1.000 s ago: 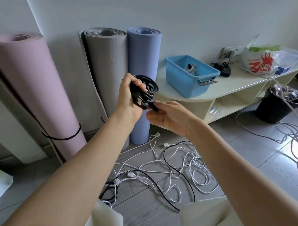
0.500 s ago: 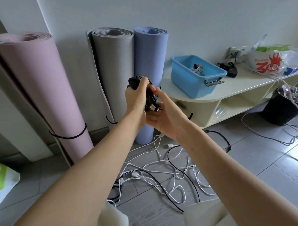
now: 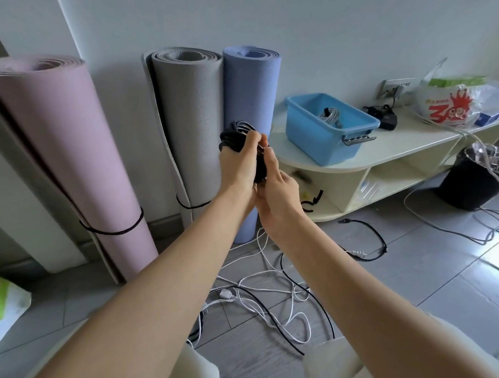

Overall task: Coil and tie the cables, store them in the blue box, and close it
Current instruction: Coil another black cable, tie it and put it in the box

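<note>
While a coiled black cable (image 3: 235,136) is held up in front of the rolled mats, it is gripped by the left hand (image 3: 239,167), whose fingers are curled over the top of the coil. The right hand (image 3: 278,190) is pressed against the coil from the 3 o'clock side, with its fingertips (image 3: 270,154) pinching the strands near the left thumb; how the palm-side fingers lie cannot be told. At about 2 o'clock from the hands, the blue box (image 3: 325,135) is seen open on a cream shelf unit (image 3: 401,149), with a grey coiled cable (image 3: 330,115) lying inside it. Loose white and black cables (image 3: 269,292) are spread on the tiled floor at 6 o'clock from the hands. A pink mat (image 3: 67,141), a grey mat (image 3: 191,120) and a blue mat (image 3: 250,86) are stood upright against the wall from 9 to 12 o'clock. A black bin (image 3: 468,184) is placed on the floor at 3 o'clock.
</note>
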{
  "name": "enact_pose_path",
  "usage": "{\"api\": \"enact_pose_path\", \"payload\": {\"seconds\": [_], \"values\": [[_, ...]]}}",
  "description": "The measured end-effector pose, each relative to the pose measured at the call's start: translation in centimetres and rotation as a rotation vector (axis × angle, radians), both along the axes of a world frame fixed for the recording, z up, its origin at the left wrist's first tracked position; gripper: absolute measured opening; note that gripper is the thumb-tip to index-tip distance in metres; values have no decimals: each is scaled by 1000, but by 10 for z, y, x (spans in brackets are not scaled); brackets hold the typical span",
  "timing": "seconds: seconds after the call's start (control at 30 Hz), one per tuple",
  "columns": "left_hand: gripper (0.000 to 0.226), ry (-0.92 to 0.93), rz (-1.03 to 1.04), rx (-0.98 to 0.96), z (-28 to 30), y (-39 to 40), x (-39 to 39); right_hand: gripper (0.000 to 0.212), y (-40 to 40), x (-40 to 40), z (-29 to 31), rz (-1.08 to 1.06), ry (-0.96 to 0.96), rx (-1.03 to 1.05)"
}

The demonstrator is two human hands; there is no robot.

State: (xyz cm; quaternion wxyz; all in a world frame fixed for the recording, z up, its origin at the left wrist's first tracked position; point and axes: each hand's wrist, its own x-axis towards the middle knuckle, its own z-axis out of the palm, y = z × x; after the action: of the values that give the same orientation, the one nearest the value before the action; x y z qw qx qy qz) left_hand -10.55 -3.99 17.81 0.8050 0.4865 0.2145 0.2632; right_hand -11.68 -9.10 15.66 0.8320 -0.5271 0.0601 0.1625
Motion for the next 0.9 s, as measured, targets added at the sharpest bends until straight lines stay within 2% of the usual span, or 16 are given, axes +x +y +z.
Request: {"api": "enact_pose_path", "payload": {"seconds": [0.1, 0.17, 0.23, 0.3, 0.4, 0.43, 0.5, 0.57, 0.63, 0.7, 0.8, 0.9], "values": [[26, -3, -32, 149, -3, -11, 1, 32, 2, 7, 4, -55, 40, 92], [26, -44, -143, 183, -8, -13, 2, 29, -3, 15, 13, -147, 93, 144], [16, -79, -304, 215, -17, -15, 3, 21, -15, 28, 18, -240, 132, 242], [9, -104, -450, 213, -25, -16, 1, 24, -28, 38, 17, -300, 43, 211], [8, -99, -581, 134, -26, -10, -3, 17, -39, 43, 13, -305, -177, 51], [22, -67, -632, 97, -25, -1, -5, 16, -43, 45, 13, -295, -249, -48], [65, 37, -758, 32, -23, 20, -6, 19, -59, 53, 16, -201, -363, -246], [85, 120, -899, 57, -26, 36, -9, 22, -76, 56, 17, 65, -448, -433], [75, 210, -1022, 206, -27, 33, -16, 21, -84, 51, 10, 379, -505, -614], [58, 312, -1002, 337, -26, 21, -20, 22, -83, 45, 2, 546, -530, -736], [41, 387, -912, 406, -25, 4, -21, 19, -86, 43, -2, 563, -510, -703], [42, 404, -849, 468, -26, -3, -18, 19, -88, 46, -3, 498, -505, -672]]}}
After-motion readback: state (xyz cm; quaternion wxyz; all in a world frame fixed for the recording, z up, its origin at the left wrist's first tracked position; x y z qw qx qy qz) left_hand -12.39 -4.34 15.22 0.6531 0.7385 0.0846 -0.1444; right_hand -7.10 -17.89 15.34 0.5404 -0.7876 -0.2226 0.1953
